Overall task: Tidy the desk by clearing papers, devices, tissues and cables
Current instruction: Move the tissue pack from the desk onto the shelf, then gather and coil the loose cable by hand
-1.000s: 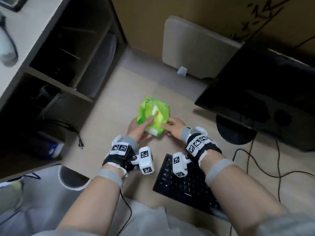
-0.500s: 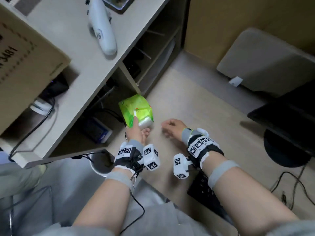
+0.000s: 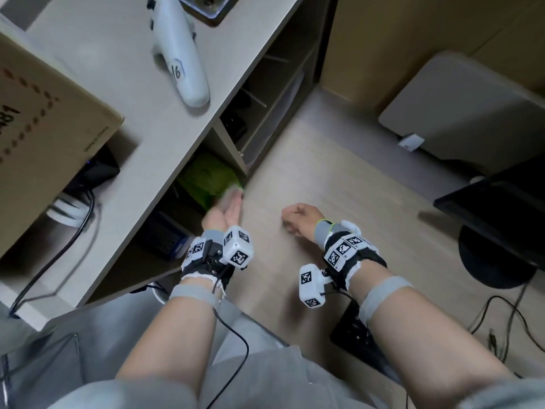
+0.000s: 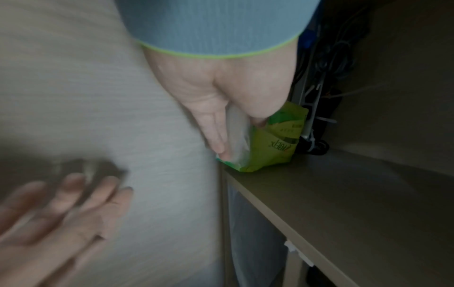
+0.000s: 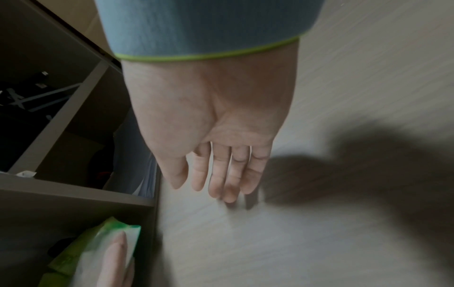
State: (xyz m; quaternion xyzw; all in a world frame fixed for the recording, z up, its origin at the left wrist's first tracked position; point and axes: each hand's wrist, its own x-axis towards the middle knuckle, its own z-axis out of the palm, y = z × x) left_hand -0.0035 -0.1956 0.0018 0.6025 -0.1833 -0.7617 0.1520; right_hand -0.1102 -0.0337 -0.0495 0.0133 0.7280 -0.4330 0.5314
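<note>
A green tissue pack (image 3: 206,178) sits at the mouth of a dark shelf compartment (image 4: 343,194) under the side unit's top. My left hand (image 3: 228,205) pinches it, with straight fingers (image 4: 216,136) along its white face and the thumb on the green side. In the left wrist view the pack (image 4: 275,147) rests on the shelf board by black cables. My right hand (image 3: 298,215) hovers over the pale desk with relaxed fingers (image 5: 221,174) and holds nothing. The right wrist view shows the pack (image 5: 73,258) at lower left.
A cardboard box (image 3: 44,128) and a white device (image 3: 180,63) lie on the side unit's top. A black monitor (image 3: 501,219), its cables (image 3: 501,314) and a black keyboard (image 3: 359,335) stand to the right. A grey panel (image 3: 460,113) leans at the back.
My left hand carried the tissue pack left, off the desk and into the shelf compartment. My right hand let go of it and stayed over the desk. My head turned left.
</note>
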